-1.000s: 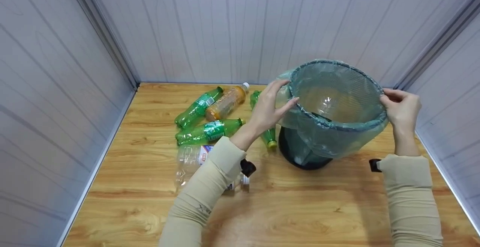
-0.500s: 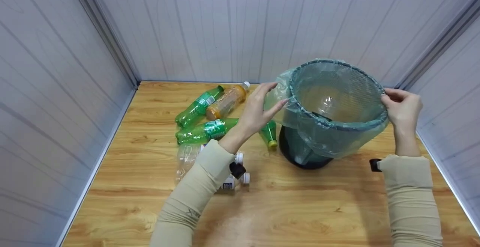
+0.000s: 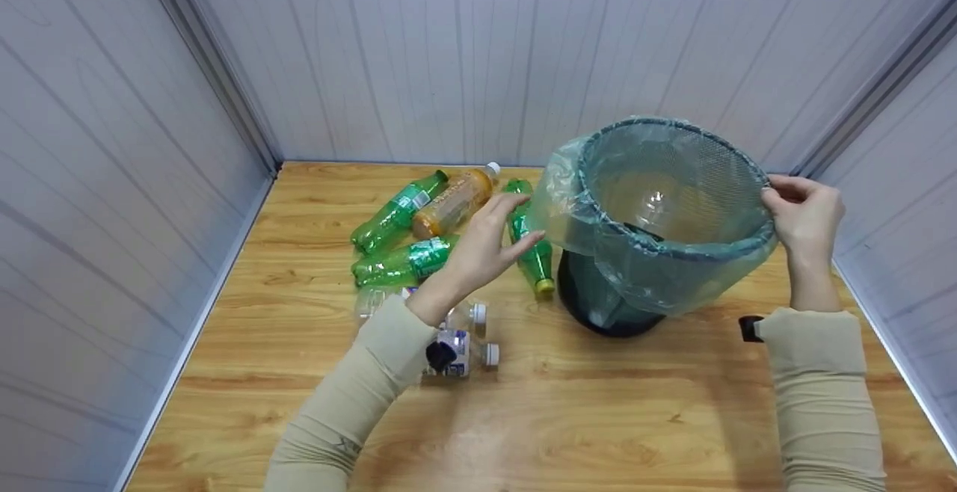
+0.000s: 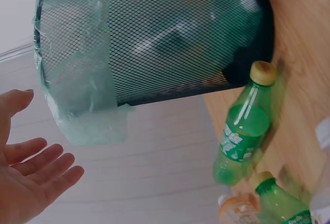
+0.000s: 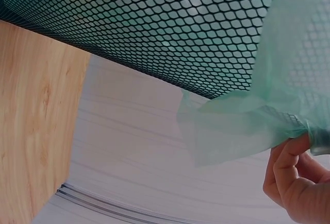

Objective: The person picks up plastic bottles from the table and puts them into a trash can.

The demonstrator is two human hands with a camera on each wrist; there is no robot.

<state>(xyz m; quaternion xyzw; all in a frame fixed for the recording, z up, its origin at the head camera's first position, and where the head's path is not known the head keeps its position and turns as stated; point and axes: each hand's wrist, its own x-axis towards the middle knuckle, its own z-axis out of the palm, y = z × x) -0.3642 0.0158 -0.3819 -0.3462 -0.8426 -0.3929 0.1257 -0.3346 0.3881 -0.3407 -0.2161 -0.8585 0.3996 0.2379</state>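
Bottles lie in a loose cluster on the far-left part of the wooden table (image 3: pixel 299 417): two green soda bottles (image 3: pixel 400 210) on their sides, an orange drink bottle (image 3: pixel 454 202) just right of the far one, clear plastic bottles (image 3: pixel 460 342) nearer, partly hidden under the left forearm. One more green bottle with a yellow cap (image 3: pixel 532 253) lies just left of the bin's base.

Left hand (image 3: pixel 486 241) hovers above the bottles, fingers straight and spread, holding nothing, a little apart from the loose flap of the bag. The left wrist view confirms it: open palm, gap to the plastic.

Black mesh wastebasket (image 3: pixel 665 200) stands right of centre on the table, lined with a translucent green bin bag (image 3: pixel 557 208) folded over the rim. On the left side the overhang sticks out baggy and uneven; on the near side it hangs well down.

Right hand (image 3: pixel 804 215) pinches the bag edge against the rim on the right side, thumb and fingers curled on it; the right wrist view shows fingertips (image 5: pixel 289 162) gripping the plastic fold.

Judgement on doing this well: keep the right pinch firm so the liner does not slide round, and smooth the slack left flap down flat against the mesh, pulling evenly so the thin film does not tear or pop off the far rim. The bin looks light, so pull gently to avoid tipping it onto the nearby bottle.
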